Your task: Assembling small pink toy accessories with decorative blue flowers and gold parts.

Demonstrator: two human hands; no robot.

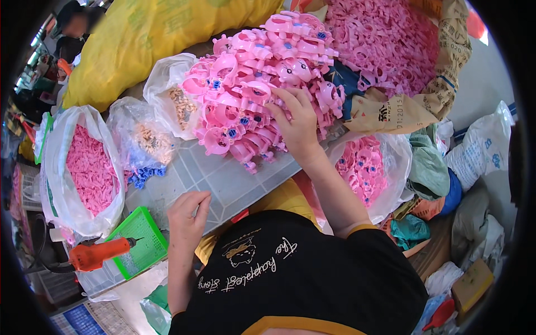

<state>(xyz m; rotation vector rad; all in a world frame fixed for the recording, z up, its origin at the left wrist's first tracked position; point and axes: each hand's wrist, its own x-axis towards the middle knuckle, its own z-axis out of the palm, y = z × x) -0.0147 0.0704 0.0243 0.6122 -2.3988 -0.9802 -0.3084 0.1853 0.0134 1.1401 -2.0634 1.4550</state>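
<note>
A tall heap of glossy pink plastic toy parts (pixel 234 100), some with small blue pieces in them and one with a printed cartoon animal face, covers the middle of the grey table (pixel 195 167). On the right side of this heap, my right hand (pixel 296 123) has its thumb and bent fingers closed round one pink part; the fingertips are partly lost among the pieces. My left hand (pixel 187 218) hangs at the table's near edge, fingers curled and thumb pressed against them. Whatever it may hold is hidden.
Left: a bag of pink pieces (pixel 89 173), bags of peach-coloured bits (pixel 151 142), blue parts (pixel 146 176), a green basket (pixel 142 240) and an orange electric screwdriver (pixel 95 254). Behind lies a yellow sack (pixel 128 44). Right: an open sack of pink parts (pixel 385 50) and another bag (pixel 396 162).
</note>
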